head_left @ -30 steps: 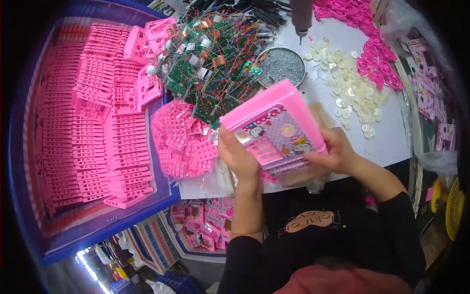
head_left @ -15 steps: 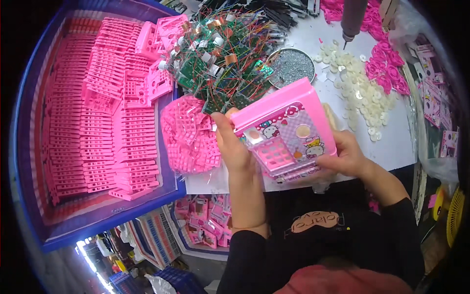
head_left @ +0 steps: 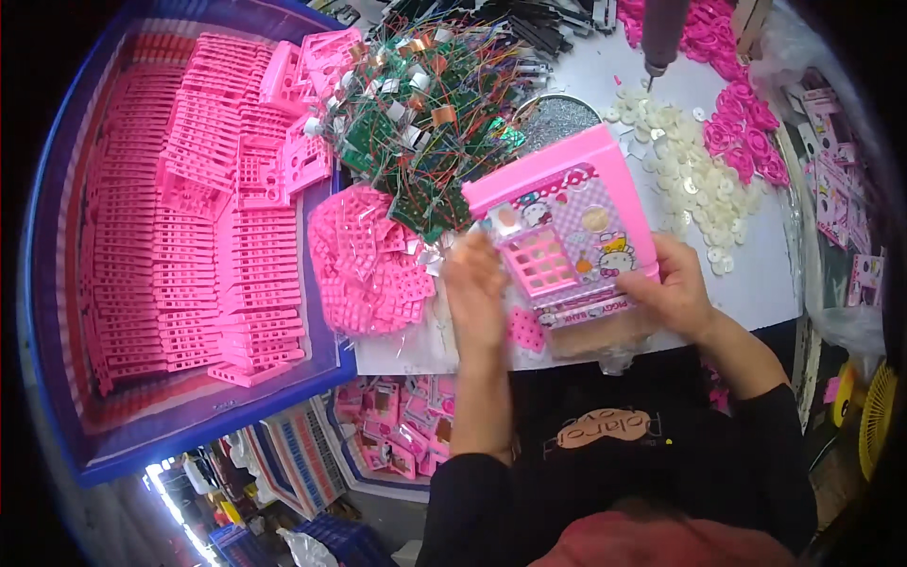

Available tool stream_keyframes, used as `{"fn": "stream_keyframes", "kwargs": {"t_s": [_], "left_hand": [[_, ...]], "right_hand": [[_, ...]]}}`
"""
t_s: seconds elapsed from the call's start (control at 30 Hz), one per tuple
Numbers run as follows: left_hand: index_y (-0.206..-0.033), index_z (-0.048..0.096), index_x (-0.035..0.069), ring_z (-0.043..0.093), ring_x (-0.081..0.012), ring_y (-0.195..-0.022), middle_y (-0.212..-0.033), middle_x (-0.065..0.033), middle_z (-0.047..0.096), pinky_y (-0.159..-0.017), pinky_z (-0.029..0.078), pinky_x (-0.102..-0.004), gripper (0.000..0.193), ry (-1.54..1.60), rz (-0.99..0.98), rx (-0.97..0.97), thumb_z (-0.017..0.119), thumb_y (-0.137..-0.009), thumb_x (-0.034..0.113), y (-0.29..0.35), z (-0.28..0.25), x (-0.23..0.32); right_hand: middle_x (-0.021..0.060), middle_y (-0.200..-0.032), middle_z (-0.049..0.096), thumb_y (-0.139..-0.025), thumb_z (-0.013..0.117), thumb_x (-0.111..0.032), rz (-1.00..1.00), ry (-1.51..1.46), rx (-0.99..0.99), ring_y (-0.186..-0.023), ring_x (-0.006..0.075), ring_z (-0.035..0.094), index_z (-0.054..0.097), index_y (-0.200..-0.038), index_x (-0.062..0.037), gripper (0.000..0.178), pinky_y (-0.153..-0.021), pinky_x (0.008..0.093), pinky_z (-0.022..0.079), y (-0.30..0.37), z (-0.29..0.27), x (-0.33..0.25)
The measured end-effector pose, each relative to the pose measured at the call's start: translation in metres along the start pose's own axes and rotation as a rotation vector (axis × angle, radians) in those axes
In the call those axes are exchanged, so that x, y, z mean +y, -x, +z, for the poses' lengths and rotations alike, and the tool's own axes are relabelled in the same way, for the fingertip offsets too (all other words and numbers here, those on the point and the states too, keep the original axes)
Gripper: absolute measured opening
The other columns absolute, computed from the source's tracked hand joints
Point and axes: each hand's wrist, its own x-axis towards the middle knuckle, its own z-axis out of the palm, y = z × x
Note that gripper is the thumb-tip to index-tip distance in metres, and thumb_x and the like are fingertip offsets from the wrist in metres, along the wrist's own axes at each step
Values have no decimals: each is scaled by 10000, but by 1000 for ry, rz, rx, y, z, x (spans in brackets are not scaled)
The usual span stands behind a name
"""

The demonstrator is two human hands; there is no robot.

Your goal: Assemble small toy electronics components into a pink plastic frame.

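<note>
My right hand [head_left: 673, 286] grips the lower right side of a pink plastic toy panel [head_left: 631, 194], with the thumb on its front. The panel is tilted and carries a lilac cartoon sticker, a round hole and a grid of keypad openings. Its left edge is beside my left hand [head_left: 475, 283], whose fingers are smeared by motion. Whether that hand touches the panel cannot be made out. Just left of it lies a clear bag of pink keypad pieces [head_left: 364, 265]. A loose pink keypad piece [head_left: 526, 329] rests on the white table below the panel.
A blue crate [head_left: 326, 364] of stacked pink panels stands at left. Green circuit boards with wires [head_left: 425, 142] are heaped at the back, beside a round tin of screws [head_left: 557, 118]. A power screwdriver [head_left: 661, 38] hangs above whitish discs [head_left: 704, 203] and pink parts [head_left: 746, 123].
My left hand has come off the panel's left edge and moves blurred beside it. The panel has shifted slightly right and turned more face-up, uncovering the loose keypad piece.
</note>
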Motion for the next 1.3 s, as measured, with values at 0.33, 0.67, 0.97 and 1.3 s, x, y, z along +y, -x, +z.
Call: {"fn": "stream_keyframes", "kwargs": {"t_s": [0.33,0.67,0.97,1.3], "left_hand": [[-964,627,-12,630,-108,-768,-886,-62,679,-674,501,-251,462,-86,207,64,422,-1101,379,16,17,-17],[-1122,684,29,652,-295,-1057,-1151,-151,671,-914,513,-373,295,-681,604,-601,688,-833,-28,-12,-18,-6],[-1123,713,66,579,-382,-1206,-1300,-183,619,-1042,443,-474,287,-1115,737,-555,713,-837,47,2,-17,-39],[-1167,692,91,532,-381,-1278,-1349,-136,594,-1087,380,-511,343,-1172,758,-636,734,-827,113,12,2,-28]], "right_hand": [[53,-1085,707,-928,723,-124,-83,106,26,-983,101,631,639,-1259,39,378,-863,296,531,-2,13,6],[89,-1207,688,-807,733,-123,-610,1085,-99,-1086,327,634,737,-1106,-120,299,-917,418,536,-32,-74,-5],[180,-1581,380,-794,712,-453,-482,1474,-357,-1469,433,306,596,-1337,-66,677,-1110,586,366,-23,-58,10],[201,-1558,385,-782,780,-323,-335,1543,-280,-1380,396,414,543,-1382,-69,694,-1049,524,417,-12,-43,11]]}}
